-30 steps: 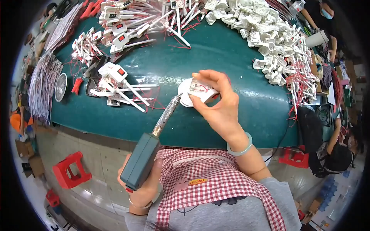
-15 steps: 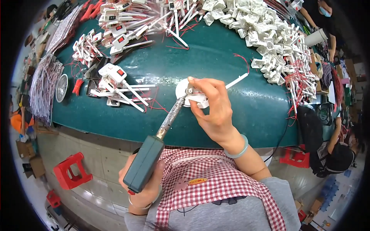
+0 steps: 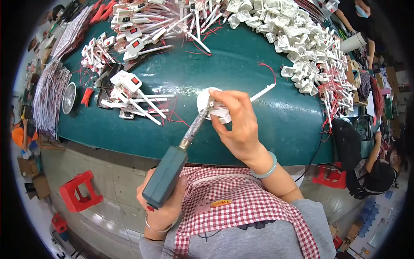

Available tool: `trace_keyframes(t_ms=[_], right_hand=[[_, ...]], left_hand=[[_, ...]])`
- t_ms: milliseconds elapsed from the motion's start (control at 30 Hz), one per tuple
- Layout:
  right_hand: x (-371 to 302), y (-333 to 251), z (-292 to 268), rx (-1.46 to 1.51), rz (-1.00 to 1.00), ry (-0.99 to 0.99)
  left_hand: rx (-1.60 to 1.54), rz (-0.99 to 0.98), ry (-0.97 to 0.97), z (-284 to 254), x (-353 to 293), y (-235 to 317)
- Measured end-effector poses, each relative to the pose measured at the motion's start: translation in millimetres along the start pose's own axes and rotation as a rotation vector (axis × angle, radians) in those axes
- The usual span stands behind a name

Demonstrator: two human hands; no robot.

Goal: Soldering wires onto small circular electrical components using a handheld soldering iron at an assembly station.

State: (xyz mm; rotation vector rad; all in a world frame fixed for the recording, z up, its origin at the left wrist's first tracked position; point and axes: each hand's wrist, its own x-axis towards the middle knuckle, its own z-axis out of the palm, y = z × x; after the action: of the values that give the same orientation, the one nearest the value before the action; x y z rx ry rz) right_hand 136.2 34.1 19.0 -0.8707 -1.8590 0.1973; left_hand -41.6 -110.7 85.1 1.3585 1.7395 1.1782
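My left hand (image 3: 171, 202) is closed round the dark green handle of a soldering gun (image 3: 166, 175). Its long metal barrel slants up and to the right, with the tip at a small white plastic housing (image 3: 221, 113). Thumb and fingers of my right hand (image 3: 242, 129) pinch that housing over a round white disc (image 3: 202, 100) on the table. A white tube (image 3: 262, 92) sticks out past my right hand, a thin red wire curling from its end. My fingers and the barrel partly hide the inside of the housing.
On the green table (image 3: 189, 69), switch assemblies with red rockers (image 3: 130, 83) lie to the left. White housings (image 3: 297, 47) are heaped at the far right, and more tubes with red wires at the back. A metal bowl (image 3: 69, 98) stands left. Red stools (image 3: 81, 191) are on the floor.
The soldering gun's handle and my left hand have shifted slightly right and its tip a little up. The tube's outer end has moved a little left. Both holds are the same.
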Motion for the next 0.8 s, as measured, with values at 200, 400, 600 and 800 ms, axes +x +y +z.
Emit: trace_keyframes(t_ms=[200, 400, 600, 800], right_hand=[[7.5, -0.7, -6.1, 0.031, 0.136, -0.023], [32.2, -14.0, -9.6, 0.045, 0.189, -0.082], [84.7, -33.0, 42.7, 0.049, -0.075, -0.161], [88.5, -53.6, 157.3, 0.162, 0.031, -0.291]], left_hand=[[-0.071, -0.121, 0.086, -7.5, -14.0, -13.1], [-0.285, -0.159, 0.362, -12.4, -13.0, -25.7], [-0.521, -0.158, 0.653, -22.7, -3.0, -42.0], [-0.526, -0.098, 0.889, -41.3, -8.4, -65.1]])
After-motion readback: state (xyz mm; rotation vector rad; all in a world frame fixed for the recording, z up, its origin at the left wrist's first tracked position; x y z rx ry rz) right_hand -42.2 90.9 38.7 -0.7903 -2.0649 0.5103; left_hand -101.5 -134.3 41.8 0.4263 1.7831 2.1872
